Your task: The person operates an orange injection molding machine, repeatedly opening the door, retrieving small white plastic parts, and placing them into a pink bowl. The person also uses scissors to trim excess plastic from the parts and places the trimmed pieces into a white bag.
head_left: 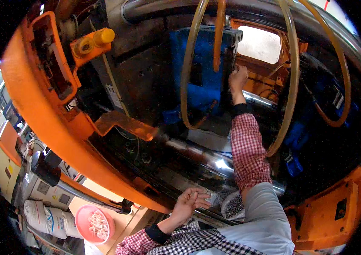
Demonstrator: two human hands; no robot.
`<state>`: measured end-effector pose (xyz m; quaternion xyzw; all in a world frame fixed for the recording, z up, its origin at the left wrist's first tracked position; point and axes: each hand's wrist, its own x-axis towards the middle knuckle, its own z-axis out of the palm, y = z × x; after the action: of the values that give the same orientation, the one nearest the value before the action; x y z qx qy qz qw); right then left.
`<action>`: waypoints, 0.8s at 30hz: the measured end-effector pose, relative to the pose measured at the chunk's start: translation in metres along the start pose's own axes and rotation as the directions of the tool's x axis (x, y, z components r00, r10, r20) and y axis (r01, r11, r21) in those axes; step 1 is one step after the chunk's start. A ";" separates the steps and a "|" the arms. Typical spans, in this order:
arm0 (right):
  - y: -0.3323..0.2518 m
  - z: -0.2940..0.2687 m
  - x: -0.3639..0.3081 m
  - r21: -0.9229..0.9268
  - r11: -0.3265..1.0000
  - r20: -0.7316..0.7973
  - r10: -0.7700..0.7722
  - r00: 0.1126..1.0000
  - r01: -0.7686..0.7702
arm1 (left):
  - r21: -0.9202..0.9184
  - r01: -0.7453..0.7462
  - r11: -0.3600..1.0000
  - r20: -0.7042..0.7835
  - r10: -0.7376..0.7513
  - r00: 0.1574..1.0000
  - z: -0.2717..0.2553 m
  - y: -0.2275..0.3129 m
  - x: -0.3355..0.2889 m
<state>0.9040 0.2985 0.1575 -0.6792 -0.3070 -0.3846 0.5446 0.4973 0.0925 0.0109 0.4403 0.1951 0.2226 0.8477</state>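
Note:
My right arm, in a red checked sleeve with a black cuff, reaches deep into an orange-framed machine. Its hand (pixel 238 78) is closed at the right face of a tall blue mould block (pixel 204 76); whatever the fingers grip is hidden. Lower down, my left hand (pixel 190 201) hovers by the machine's near edge, palm partly up, fingers loosely bent and apart, with nothing visible in it. Beside its fingertips lies a clear plastic bag with dark, speckled contents (pixel 233 205). A polished steel bar (pixel 214 160) runs between my two hands.
Yellowish hoses (pixel 292 80) hang in loops around my right arm. An orange machine door (pixel 57 127) curves along the left. Outside it, a pink basin (pixel 82 221) of small pale parts stands on a table, beside white sacks (pixel 36 216). Another blue block (pixel 293 163) sits right.

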 end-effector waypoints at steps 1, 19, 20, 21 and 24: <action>-0.002 0.001 -0.004 -0.005 1.000 0.040 0.007 0.999 -0.007 | 0.013 0.008 1.000 -0.020 -0.008 1.000 0.002 0.003 -0.003; -0.115 -0.295 -0.196 0.426 0.900 0.844 -0.360 0.397 -0.090 | 0.000 0.066 0.998 -0.103 -0.065 0.993 0.015 0.027 0.011; -0.115 -0.299 -0.199 0.411 0.905 0.870 -0.351 0.345 -0.115 | 0.002 0.072 0.997 -0.087 -0.071 0.994 0.016 0.026 0.011; -0.112 -0.300 -0.204 0.453 0.877 0.850 -0.370 0.374 -0.162 | 0.004 0.077 0.997 -0.073 -0.077 0.994 0.018 0.025 0.011; -0.113 -0.302 -0.205 0.512 0.854 0.789 -0.427 0.442 -0.090 | 0.022 0.071 0.997 -0.041 -0.070 0.997 0.017 0.025 0.012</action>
<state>0.6472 0.0283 0.0726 -0.5828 -0.6976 0.0595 0.4126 0.5112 0.1005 0.0391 0.4386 0.2300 0.1990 0.8457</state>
